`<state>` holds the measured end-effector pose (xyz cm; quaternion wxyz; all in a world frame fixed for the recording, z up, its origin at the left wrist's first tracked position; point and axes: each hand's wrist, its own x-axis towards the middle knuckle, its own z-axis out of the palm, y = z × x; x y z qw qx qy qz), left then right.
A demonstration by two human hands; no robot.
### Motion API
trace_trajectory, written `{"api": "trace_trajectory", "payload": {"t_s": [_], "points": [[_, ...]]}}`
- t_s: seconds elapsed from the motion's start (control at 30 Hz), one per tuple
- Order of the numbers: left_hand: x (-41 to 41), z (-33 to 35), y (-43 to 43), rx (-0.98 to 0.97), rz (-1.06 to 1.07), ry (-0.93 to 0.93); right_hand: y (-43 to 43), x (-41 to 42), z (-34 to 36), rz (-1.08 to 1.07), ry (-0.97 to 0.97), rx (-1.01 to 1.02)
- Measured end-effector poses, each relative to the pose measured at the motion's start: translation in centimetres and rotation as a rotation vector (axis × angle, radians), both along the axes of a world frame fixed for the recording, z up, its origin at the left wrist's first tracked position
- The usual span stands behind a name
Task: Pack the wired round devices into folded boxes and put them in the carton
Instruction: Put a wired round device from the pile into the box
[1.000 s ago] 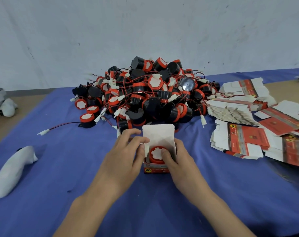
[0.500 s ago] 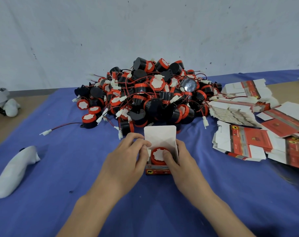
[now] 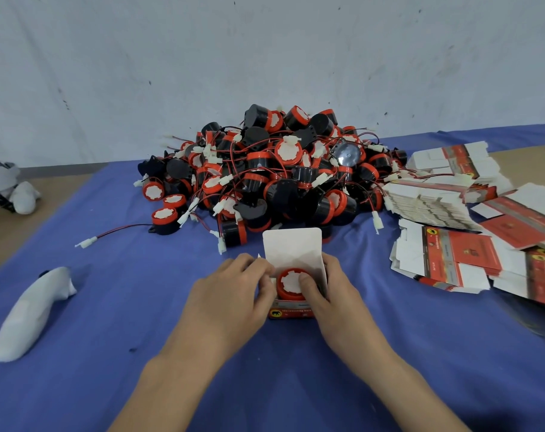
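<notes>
So there's a big pile of round devices [image 3: 265, 173]: black bodies, red rims, white faces, thin red-and-black wires ending in white plugs. Right in front of the pile stands one small folded box [image 3: 291, 247], white lid flap up, red printed front. One device [image 3: 291, 283] sits inside it, white face up. Flat unfolded boxes [image 3: 445, 257] lie fanned out just right of the pile.

Left hand [image 3: 230, 296] and right hand [image 3: 332, 296], both curled

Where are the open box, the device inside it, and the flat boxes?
open box [image 3: 291, 244], head view, raised white lid flap.
device [image 3: 288, 280], head view, white centre of its red top.
flat boxes [image 3: 470, 255], head view, red panel of the nearest stack.
</notes>
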<state>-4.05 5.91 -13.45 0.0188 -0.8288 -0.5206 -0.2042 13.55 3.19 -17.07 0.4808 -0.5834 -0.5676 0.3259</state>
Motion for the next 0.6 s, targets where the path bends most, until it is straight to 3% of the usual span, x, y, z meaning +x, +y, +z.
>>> {"api": "trace_trajectory", "payload": {"t_s": [0.27, 0.6], "points": [[0.1, 0.6, 0.0, -0.053, 0.04, 0.009, 0.0, 0.0, 0.0, 0.007, -0.005, -0.001], [0.7, 1.6, 0.6, -0.078, 0.069, 0.152, -0.1, -0.1, 0.2, 0.023, -0.074, 0.045]]}}
